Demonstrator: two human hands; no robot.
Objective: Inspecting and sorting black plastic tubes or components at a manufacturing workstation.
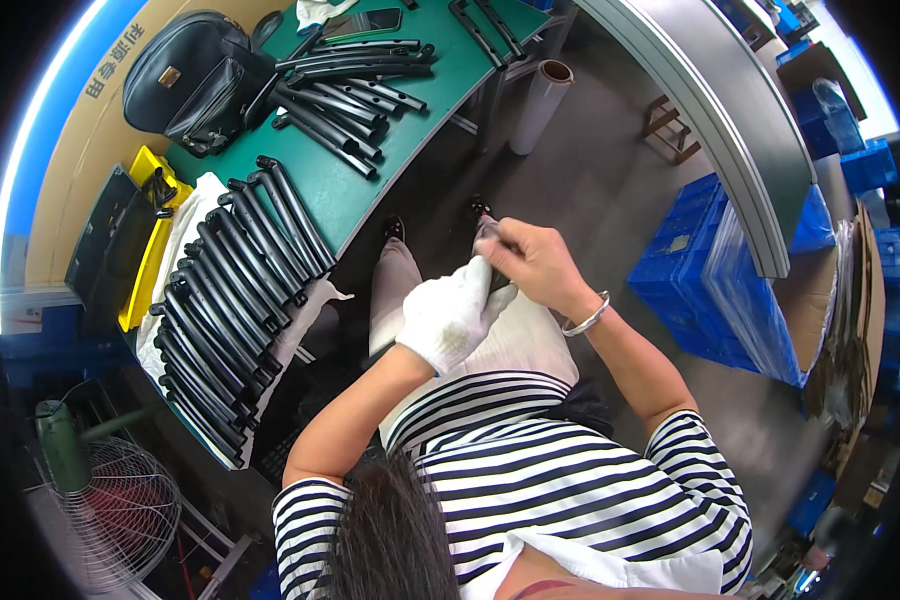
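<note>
My left hand (444, 315), in a white glove, is closed around a dark piece (497, 281) that looks like a black tube. Most of it is hidden by the glove. My right hand (540, 262) is bare, with a bangle on the wrist, and meets the left in front of my lap. Its thumb and fingers are pinched together over something small and blurred at the glove's top. To the left, a long row of black tubes (232, 290) lies side by side on a white cloth (305, 325) on the green table.
More black tubes (345, 105) lie loose on the green table (410, 135), beside a black bag (195, 80) and a phone (370, 22). A yellow bin (150, 262) stands at the table's left. Right are blue crates (678, 270), a wrapped roll (540, 108) and a grey-framed bench edge (715, 110); a fan (120, 505) stands lower left.
</note>
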